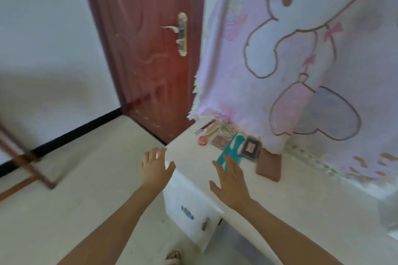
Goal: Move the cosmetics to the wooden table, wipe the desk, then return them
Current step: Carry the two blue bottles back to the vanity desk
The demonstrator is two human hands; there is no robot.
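Left hand [156,165]: fingers spread wide and loose, holding nothing, hovering over the left edge of the surface.
Right hand [231,180]: fingers straight and spread, palm down, empty; the tips lie over the near end of the teal piece, contact unclear through blur.
Surface [280,204]: white, running from under both hands out beyond the fingertips.
Teal piece [231,147]: flat, stretching away from the right fingertips.
Round pink jar [202,140]: ahead of the left fingertips, well apart from them.
Reddish compact [220,141]: just right of the jar, beyond the right fingertips.
Black-framed palette [249,147]: beyond the right fingers, touching the teal piece's right side.
Brown case [269,164]: flat, right of the right fingers, near the palette.
Tubes [210,128]: farthest from the fingers, lying against the blanket's hem.
Blanket [301,49]: pink cartoon print, hanging behind the cosmetics.
Drawer front [191,211]: white, below and between the wrists.
Door [150,49]: red-brown, beyond the left fingers.
Wooden frame [28,163]: far left of the left hand, on the floor.
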